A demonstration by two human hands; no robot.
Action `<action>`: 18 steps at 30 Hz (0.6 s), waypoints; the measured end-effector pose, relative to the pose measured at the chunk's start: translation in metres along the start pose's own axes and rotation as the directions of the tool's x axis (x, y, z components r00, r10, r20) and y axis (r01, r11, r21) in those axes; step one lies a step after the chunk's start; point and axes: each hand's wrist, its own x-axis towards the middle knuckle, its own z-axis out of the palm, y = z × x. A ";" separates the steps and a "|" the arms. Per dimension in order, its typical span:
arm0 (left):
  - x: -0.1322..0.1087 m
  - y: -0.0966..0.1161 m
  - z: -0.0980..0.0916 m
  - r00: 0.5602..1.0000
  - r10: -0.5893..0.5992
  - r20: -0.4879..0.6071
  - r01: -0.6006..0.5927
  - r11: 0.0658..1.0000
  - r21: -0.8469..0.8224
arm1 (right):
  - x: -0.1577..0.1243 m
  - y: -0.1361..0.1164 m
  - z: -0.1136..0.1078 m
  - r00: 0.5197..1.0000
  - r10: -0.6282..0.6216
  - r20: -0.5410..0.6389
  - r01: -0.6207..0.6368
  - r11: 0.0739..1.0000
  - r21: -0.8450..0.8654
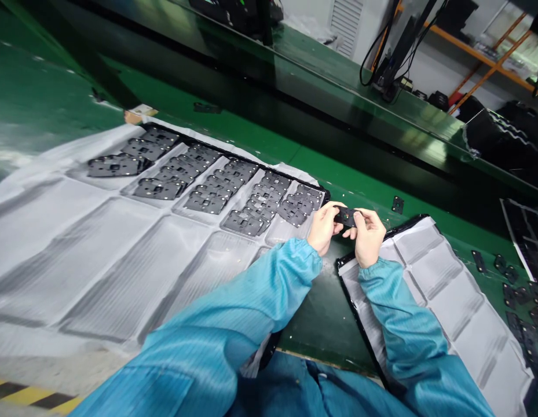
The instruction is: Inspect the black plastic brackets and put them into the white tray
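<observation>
Between my two hands I hold a small flat black plastic part (347, 216) with cut-outs, in front of me over the gap between two trays. My left hand (324, 227) grips its left end, and my right hand (368, 234) pinches its right end with the thumb on top. Left of my hands, a large compartmented tray lined with white film (134, 226) has rows of similar black parts (253, 202) in its far compartments. To the right, under my right forearm, lies a second film-lined tray (442, 266).
More black parts (523, 295) are scattered on the green table (325, 324) at the right, and a single one (398, 204) lies beyond my right hand. A long green bench (338, 81) runs across the back. Yellow-black floor tape (29, 396) shows at lower left.
</observation>
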 end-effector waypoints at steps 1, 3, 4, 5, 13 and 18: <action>0.000 0.000 0.000 1.000 -0.004 0.005 0.004 1.000 -0.004 | 0.000 0.000 0.000 1.000 -0.001 -0.005 0.001 1.000 0.000; 0.000 0.000 0.000 1.000 -0.015 0.020 0.015 1.000 -0.013 | -0.001 0.000 0.001 1.000 -0.004 -0.014 0.003 1.000 -0.006; -0.001 0.001 0.000 0.999 -0.018 0.029 0.019 1.000 -0.018 | -0.001 0.000 0.001 1.000 -0.005 -0.020 0.004 1.000 -0.011; -0.001 0.001 0.000 0.999 -0.020 0.037 0.021 1.000 -0.020 | -0.001 0.000 0.000 1.000 -0.006 -0.028 0.005 1.000 -0.015; -0.003 0.005 0.002 0.995 -0.013 0.101 0.006 0.998 0.069 | 0.005 0.006 -0.009 0.992 0.010 -0.123 -0.009 1.000 0.007; 0.002 0.003 -0.002 1.000 0.008 0.000 -0.008 0.994 0.110 | 0.003 0.005 -0.009 0.998 0.004 -0.070 -0.006 1.000 -0.020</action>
